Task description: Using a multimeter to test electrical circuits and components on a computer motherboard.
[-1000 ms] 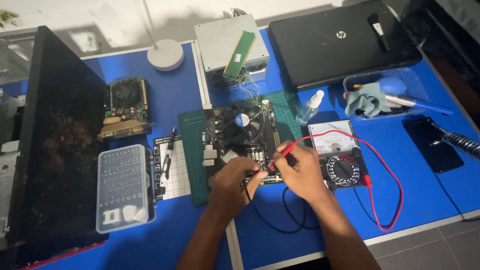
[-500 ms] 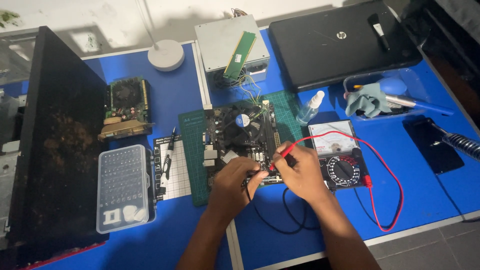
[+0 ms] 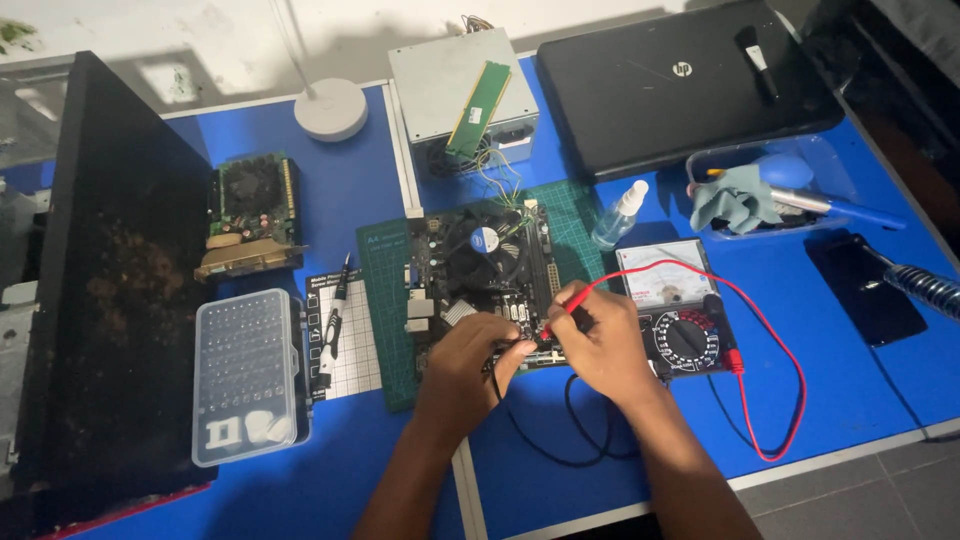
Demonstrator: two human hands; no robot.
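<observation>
Your blue counter (image 3: 840, 420) fills the view, with grey floor at 5 o'clock. On the green mat (image 3: 385, 330) at centre lies the motherboard (image 3: 480, 275), long axis running 12 to 6. Your right hand (image 3: 605, 345) has its grip clenched on the red probe (image 3: 562, 315), tip pointing toward 8 o'clock at the board's near edge. Your left hand (image 3: 470, 365) pinches the black probe (image 3: 512, 350) just beside it.

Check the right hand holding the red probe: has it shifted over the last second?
No. The right hand keeps the red probe at the same spot on the motherboard, just left of the multimeter.
</observation>
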